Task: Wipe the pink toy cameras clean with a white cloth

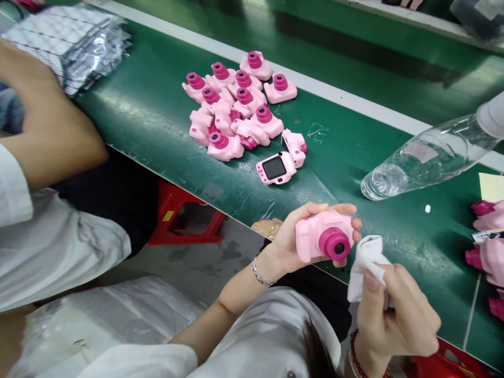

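Note:
A pink toy camera [311,239] with a magenta lens rests in my left hand [289,239], its lens turned up and to the right. The fingers wrap round it from behind. My right hand [401,310] pinches a crumpled white cloth [366,260] just right of the camera, apart from it. Beyond my left hand, two pink pieces lie close together: one camera [274,167] shows its dark screen and magenta buttons, and another camera [295,147] leans beside it. Farther back is a cluster of several more pink cameras [246,100], mostly lens up.
A clear plastic bottle [417,157] stands on the green table [157,121] at the right. More pink cameras [494,257] sit at the right edge. Stacked plastic-wrapped packs [71,42] lie at the far left, near another person's arm [51,115]. A red stool [189,215] is below the table.

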Action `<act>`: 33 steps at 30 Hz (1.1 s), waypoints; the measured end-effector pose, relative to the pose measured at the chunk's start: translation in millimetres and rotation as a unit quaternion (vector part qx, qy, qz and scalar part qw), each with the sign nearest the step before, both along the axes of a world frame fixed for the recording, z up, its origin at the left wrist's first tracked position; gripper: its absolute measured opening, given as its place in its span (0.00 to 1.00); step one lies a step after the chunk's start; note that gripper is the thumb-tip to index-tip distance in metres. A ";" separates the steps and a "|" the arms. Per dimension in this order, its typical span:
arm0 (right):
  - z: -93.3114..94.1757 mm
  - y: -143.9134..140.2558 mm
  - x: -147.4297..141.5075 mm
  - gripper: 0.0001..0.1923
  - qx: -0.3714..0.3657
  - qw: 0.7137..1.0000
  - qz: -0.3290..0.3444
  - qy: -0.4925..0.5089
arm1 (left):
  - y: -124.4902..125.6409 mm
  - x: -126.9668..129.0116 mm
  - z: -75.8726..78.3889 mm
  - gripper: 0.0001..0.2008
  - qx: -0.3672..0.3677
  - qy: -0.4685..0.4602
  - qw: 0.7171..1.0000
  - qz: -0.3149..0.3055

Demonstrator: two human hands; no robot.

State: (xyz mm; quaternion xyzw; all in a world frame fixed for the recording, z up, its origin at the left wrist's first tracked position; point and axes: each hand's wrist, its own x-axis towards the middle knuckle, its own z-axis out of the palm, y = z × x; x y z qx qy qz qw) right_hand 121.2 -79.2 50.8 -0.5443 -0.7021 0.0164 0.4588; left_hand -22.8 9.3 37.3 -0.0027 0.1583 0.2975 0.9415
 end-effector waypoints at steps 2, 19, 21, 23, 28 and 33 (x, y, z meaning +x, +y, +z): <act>3.9 3.7 -0.7 0.08 0.004 0.999 0.037 -0.036 | -0.8 0.1 -2.0 0.13 -0.005 0.016 1.000 0.014; -1.9 16.0 1.7 0.06 0.026 0.995 0.045 -0.087 | -2.5 -2.3 -3.2 0.11 -0.034 0.043 0.998 0.038; -4.7 21.2 5.6 0.04 0.018 0.990 0.020 -0.140 | -2.8 -3.7 -2.8 0.11 -0.035 0.055 0.997 0.043; -8.2 25.1 10.4 0.03 0.019 0.983 -0.032 -0.180 | -2.6 -4.8 -0.5 0.11 -0.032 0.055 0.997 0.043; -6.7 18.6 10.9 0.04 0.028 0.998 -0.021 -0.057 | -2.1 -3.7 6.2 0.11 -0.024 0.047 0.997 0.054; 5.0 16.1 3.0 0.07 -0.037 0.995 0.094 -0.006 | -3.8 -1.1 2.9 0.10 -0.013 0.057 0.996 0.071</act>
